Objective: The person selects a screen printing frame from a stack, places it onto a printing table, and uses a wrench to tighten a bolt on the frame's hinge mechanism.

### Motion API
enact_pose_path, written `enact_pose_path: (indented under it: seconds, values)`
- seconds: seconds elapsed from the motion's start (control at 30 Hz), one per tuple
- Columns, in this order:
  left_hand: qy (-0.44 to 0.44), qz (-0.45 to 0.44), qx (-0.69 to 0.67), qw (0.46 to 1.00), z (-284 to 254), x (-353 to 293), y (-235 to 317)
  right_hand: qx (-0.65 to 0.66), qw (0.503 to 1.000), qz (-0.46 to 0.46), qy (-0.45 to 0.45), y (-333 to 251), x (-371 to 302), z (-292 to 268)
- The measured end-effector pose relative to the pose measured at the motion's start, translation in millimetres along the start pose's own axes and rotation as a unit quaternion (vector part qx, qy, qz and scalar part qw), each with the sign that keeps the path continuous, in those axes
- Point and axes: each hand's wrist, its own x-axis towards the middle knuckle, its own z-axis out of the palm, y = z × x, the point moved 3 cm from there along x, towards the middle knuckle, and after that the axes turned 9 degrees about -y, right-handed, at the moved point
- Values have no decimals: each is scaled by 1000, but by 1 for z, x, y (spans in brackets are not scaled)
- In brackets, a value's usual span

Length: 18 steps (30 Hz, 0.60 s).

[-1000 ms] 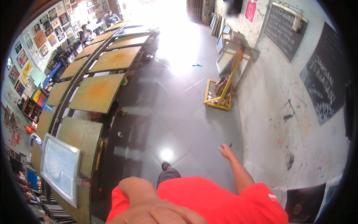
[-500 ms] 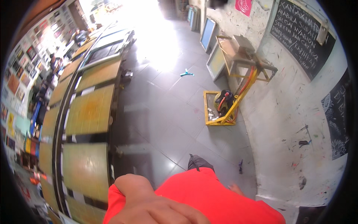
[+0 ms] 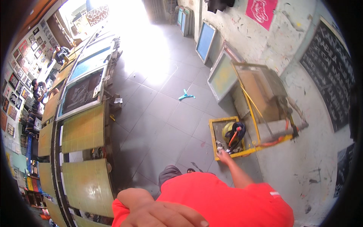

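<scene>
R hand (image 3: 224, 156), well off 1s ago, now at yellow metal stand (image 3: 242, 153), 4–5 o'clock; grip: can't tell. L hand (image 3: 162, 214), 6 o'clock, fingers (image 3: 186, 214) tog., hold unclear.

From the head, a fisheye looks down and ahead, red shirt (image 3: 223, 200) close below.

The person wears a bright red shirt (image 3: 223, 200), its cloth plain and smooth across the body, with a short right sleeve (image 3: 269, 202) carrying a small white tag (image 3: 275, 193) near the hem. The left sleeve (image 3: 118, 212) is the same red. Below show dark grey legwear (image 3: 169, 173) and dark footwear (image 3: 191, 170), its cut too small to tell
</scene>
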Motion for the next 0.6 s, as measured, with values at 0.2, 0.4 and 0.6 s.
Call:
enact_pose_path:
  seconds: [0.2,0.4,0.6]
  values:
    - [-79,69,49,993,-209,17,-52,28,958,-285,7,-342,204,-113]
    - [-114,36,80,990,-425,94,-96,20,990,-139,26,-323,346,-96]
    - [-151,-21,16,988,-620,175,-161,28,959,253,-123,-148,284,-41]
